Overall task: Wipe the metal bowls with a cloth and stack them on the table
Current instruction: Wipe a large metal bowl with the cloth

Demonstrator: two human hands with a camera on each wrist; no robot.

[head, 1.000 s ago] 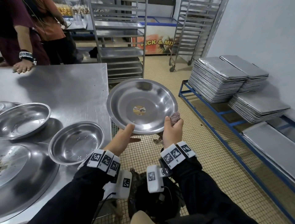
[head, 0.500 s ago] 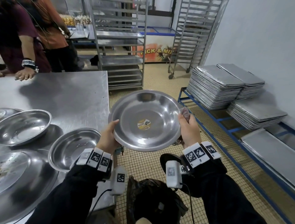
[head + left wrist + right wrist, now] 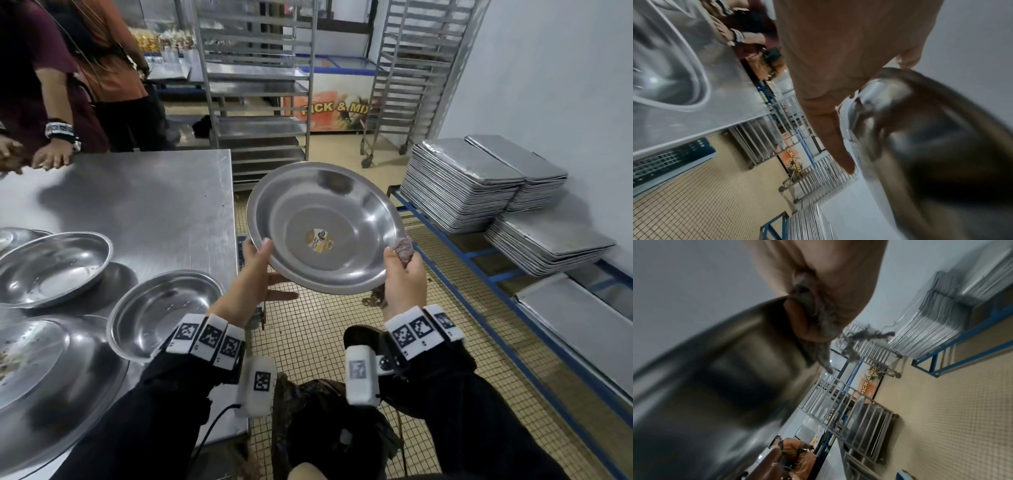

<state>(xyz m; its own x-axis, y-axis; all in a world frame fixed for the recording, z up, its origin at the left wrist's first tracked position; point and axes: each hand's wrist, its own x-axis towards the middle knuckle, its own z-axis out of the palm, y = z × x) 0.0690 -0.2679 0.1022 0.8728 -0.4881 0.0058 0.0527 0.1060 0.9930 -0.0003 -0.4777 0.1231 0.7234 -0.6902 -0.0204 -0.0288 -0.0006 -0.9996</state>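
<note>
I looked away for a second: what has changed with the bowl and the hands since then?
The bowl was turned between the hands: the left hand slid from the near rim to the left rim, the right hand to the right rim. Both kept hold, the right also keeping the cloth. The bowls on the table stayed put.

Dim room, blurry close-up pictures

Soft shine on the bowl; both wrist views are smeared, and straight lines bend at the edges.
</note>
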